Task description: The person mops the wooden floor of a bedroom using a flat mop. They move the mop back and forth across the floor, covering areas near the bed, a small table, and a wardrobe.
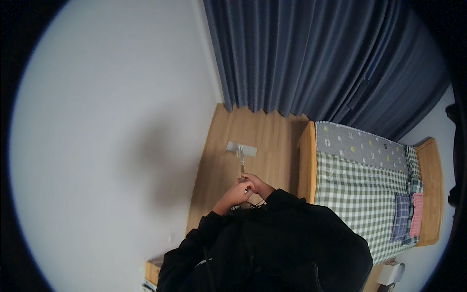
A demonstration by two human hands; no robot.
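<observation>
My left hand (237, 194) and my right hand (257, 184) are close together in front of my body, both closed around the handle of a flat mop (242, 160). The left hand sits at the upper end of the handle, and the right overlaps it on the far side. Beyond my hands the pole runs down to a pale rectangular mop head (248, 150), which lies on the wood-look floor (270, 153). My fingers hide the top part of the handle. Black sleeves cover both forearms.
A white wall (109, 109) rises on the left. Dark blue curtains (292, 54) hang to the floor ahead. At right stands a wooden bed (311, 164) with a checked cover (357, 186) and pillows (401, 215). A wooden piece of furniture (152, 272) stands at lower left.
</observation>
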